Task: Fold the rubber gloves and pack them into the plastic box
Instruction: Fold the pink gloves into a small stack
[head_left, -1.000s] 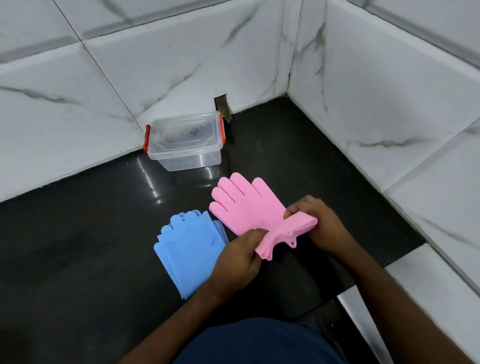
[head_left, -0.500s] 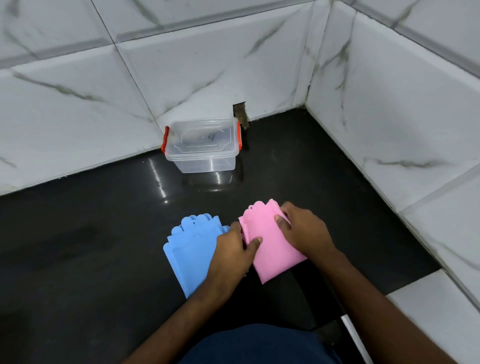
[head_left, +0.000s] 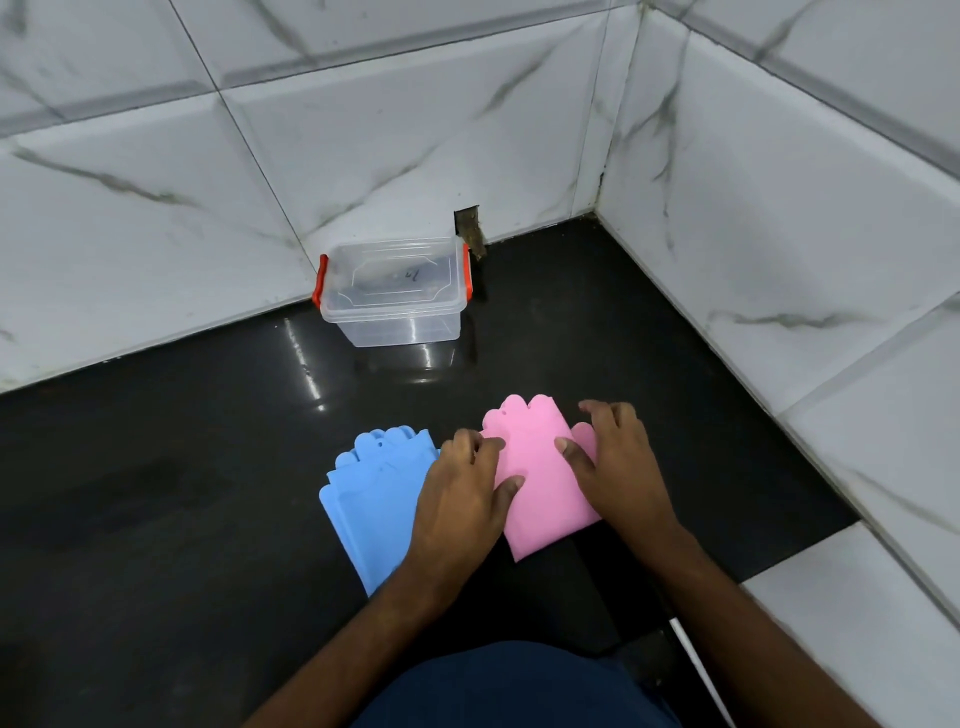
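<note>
A pink rubber glove (head_left: 537, 475) lies folded in half on the black counter, its fingertips pointing away from me. My left hand (head_left: 462, 493) presses on its left edge and my right hand (head_left: 615, 462) presses on its right side, fingers spread flat. A folded blue rubber glove (head_left: 371, 499) lies just left of the pink one, partly under my left wrist. The clear plastic box (head_left: 395, 291) with red side latches stands against the back wall, its lid on.
The black counter (head_left: 182, 493) sits in a corner of white marble-patterned tiles. A small dark hole in the wall (head_left: 467, 228) lies just behind the box. A white ledge (head_left: 852, 587) bounds the counter at the right.
The pink glove went from held open in both hands to folded in half and laid on the counter. Both hands now press it flat.
</note>
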